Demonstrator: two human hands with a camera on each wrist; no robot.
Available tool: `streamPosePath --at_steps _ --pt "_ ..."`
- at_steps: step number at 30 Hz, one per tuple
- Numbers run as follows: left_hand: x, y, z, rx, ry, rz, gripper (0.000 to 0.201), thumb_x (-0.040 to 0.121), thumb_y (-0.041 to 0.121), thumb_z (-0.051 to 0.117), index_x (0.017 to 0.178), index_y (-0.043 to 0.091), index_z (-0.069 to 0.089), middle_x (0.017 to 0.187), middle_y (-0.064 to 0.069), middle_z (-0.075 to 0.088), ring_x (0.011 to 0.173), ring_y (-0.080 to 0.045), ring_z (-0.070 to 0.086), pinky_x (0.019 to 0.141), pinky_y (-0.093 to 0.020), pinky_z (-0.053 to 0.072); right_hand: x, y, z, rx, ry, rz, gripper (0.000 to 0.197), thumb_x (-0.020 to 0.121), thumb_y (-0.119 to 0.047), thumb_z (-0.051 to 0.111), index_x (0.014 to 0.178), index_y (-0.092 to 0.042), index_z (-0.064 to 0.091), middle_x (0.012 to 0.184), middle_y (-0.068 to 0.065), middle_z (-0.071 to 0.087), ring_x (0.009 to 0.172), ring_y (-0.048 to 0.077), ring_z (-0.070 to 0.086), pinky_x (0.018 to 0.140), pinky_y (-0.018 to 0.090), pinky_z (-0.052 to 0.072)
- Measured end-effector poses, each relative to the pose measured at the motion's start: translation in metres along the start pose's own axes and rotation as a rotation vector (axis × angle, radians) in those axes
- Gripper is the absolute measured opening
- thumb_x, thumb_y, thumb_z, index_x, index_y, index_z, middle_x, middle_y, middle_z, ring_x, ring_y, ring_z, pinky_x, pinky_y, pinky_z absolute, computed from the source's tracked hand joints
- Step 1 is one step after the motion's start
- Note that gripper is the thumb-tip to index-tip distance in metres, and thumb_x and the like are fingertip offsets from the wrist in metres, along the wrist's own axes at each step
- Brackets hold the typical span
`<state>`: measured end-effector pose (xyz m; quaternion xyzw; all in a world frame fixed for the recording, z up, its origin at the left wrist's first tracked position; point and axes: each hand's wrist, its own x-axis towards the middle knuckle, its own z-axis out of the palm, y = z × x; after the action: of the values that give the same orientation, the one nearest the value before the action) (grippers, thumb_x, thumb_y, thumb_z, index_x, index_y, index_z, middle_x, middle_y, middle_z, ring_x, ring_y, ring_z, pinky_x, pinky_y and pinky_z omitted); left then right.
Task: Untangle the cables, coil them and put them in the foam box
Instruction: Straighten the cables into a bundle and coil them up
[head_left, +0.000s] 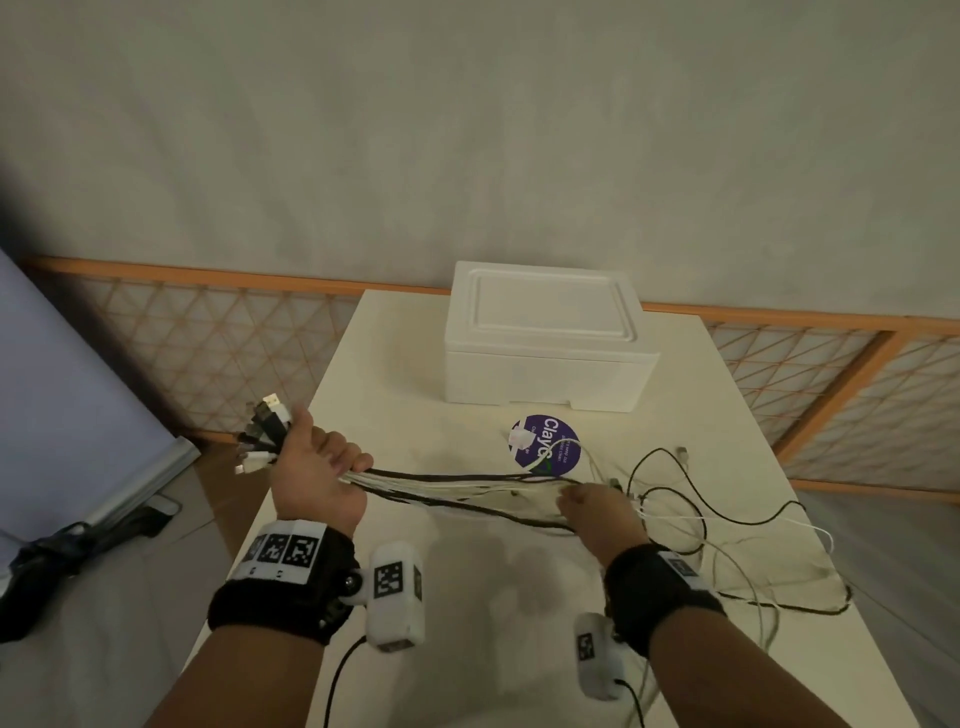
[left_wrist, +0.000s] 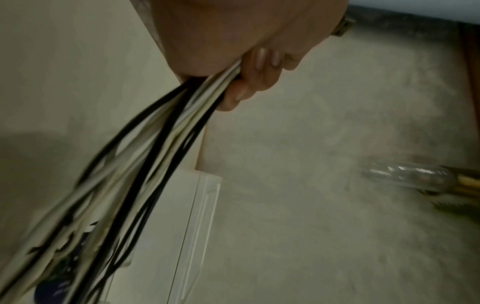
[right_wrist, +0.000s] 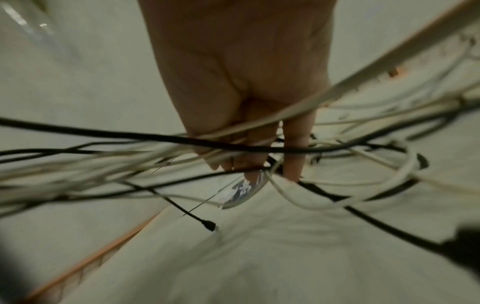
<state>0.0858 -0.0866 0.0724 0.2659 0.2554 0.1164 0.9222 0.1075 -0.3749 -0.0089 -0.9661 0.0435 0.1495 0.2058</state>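
Several black and white cables stretch in a bundle between my hands above the white table. My left hand grips one end in a fist, and the plugs stick out past the table's left edge. The left wrist view shows its fingers curled round the strands. My right hand sits further along the bundle with its fingers hooked down into it, and strands cross between the fingers. The rest lies in loose tangled loops at the right. The white foam box stands at the back with its lid on.
A round purple sticker lies on the table in front of the box, under some cables. A wooden lattice rail runs behind the table. To the left, on the floor, are a leaning white board and dark gear.
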Motion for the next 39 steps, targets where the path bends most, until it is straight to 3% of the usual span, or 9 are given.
streamPosePath --at_steps 6,11,13,19,23,25,28,32,39 --pt "0.021 0.004 -0.024 0.018 0.083 -0.025 0.052 0.094 0.047 0.050 0.051 0.024 0.031 0.049 0.008 0.022 0.035 -0.010 0.022 0.041 -0.017 0.025 -0.006 0.032 -0.014 -0.136 0.033 0.140 0.119 0.045 -0.060 0.075 0.147 -0.029 0.021 0.156 0.005 0.023 0.138 0.028 0.032 0.110 0.048 0.030" --pt "0.038 0.033 -0.053 0.046 0.086 -0.015 0.045 0.095 0.049 0.039 0.058 0.024 0.030 0.051 0.006 0.031 0.039 -0.009 0.029 0.052 -0.024 0.027 0.000 0.115 -0.052 0.062 -0.162 0.413 0.061 0.076 -0.024 0.077 0.128 -0.004 0.053 0.130 0.014 0.056 0.094 0.027 0.064 0.075 0.033 0.055" --pt "0.039 0.022 -0.053 0.049 0.104 -0.028 0.046 0.096 0.045 0.038 0.057 0.023 0.032 0.058 0.005 0.026 0.039 -0.010 0.028 0.046 -0.022 0.029 0.001 0.115 -0.064 0.014 -0.145 0.368 0.063 0.083 -0.024 0.070 0.138 -0.011 0.045 0.140 0.011 0.047 0.113 0.029 0.056 0.095 0.039 0.049" --pt "0.016 -0.016 -0.010 0.035 0.036 -0.057 0.054 0.095 0.045 0.050 0.051 0.023 0.029 0.047 0.007 0.022 0.035 -0.011 0.021 0.040 -0.018 0.024 -0.028 -0.011 -0.090 -0.349 0.001 -0.148 0.035 0.089 -0.029 0.051 0.122 -0.025 0.060 0.128 -0.003 0.058 0.120 0.018 0.052 0.100 0.031 0.042" --pt "-0.012 -0.049 0.019 0.082 -0.102 -0.086 0.054 0.095 0.042 0.052 0.049 0.022 0.030 0.044 0.006 0.022 0.036 -0.010 0.021 0.043 -0.022 0.025 -0.065 -0.111 -0.074 -0.141 -0.032 -0.580 0.077 0.079 -0.032 0.066 0.146 -0.021 0.030 0.137 0.002 0.051 0.125 0.022 0.048 0.102 0.031 0.037" --pt "-0.023 -0.054 0.027 0.084 -0.195 -0.099 0.053 0.094 0.039 0.053 0.048 0.021 0.032 0.044 0.006 0.021 0.037 -0.010 0.021 0.045 -0.024 0.026 -0.064 -0.131 -0.043 -0.108 -0.197 -0.558 0.084 0.076 -0.032 0.070 0.145 -0.019 0.022 0.122 0.010 0.060 0.110 0.030 0.058 0.085 0.034 0.046" --pt "-0.017 -0.030 0.018 0.062 -0.224 -0.061 0.052 0.090 0.038 0.056 0.046 0.022 0.032 0.042 0.007 0.021 0.035 -0.009 0.020 0.043 -0.021 0.025 -0.045 -0.104 -0.011 -0.288 -0.025 -0.497 0.035 0.081 -0.023 0.052 0.115 -0.022 0.048 0.095 0.008 0.068 0.089 0.033 0.064 0.072 0.034 0.047" --pt "0.009 0.022 -0.037 0.030 -0.096 0.011 0.049 0.065 0.039 0.072 0.045 0.024 0.030 0.043 0.008 0.021 0.035 -0.009 0.020 0.043 -0.020 0.020 -0.023 -0.016 -0.011 -0.562 -0.013 -0.345 0.021 0.083 -0.023 0.045 0.102 -0.023 0.053 0.090 0.002 0.070 0.090 0.025 0.065 0.098 0.035 0.038" --pt "0.033 0.016 -0.075 0.039 0.150 -0.030 0.057 0.092 0.052 0.049 0.045 0.024 0.031 0.046 0.007 0.020 0.036 -0.011 0.020 0.043 -0.017 0.021 -0.003 0.073 -0.052 -0.693 0.144 -0.081 0.021 0.086 -0.029 0.045 0.104 -0.031 0.055 0.092 -0.008 0.067 0.101 0.013 0.060 0.105 0.040 0.027"
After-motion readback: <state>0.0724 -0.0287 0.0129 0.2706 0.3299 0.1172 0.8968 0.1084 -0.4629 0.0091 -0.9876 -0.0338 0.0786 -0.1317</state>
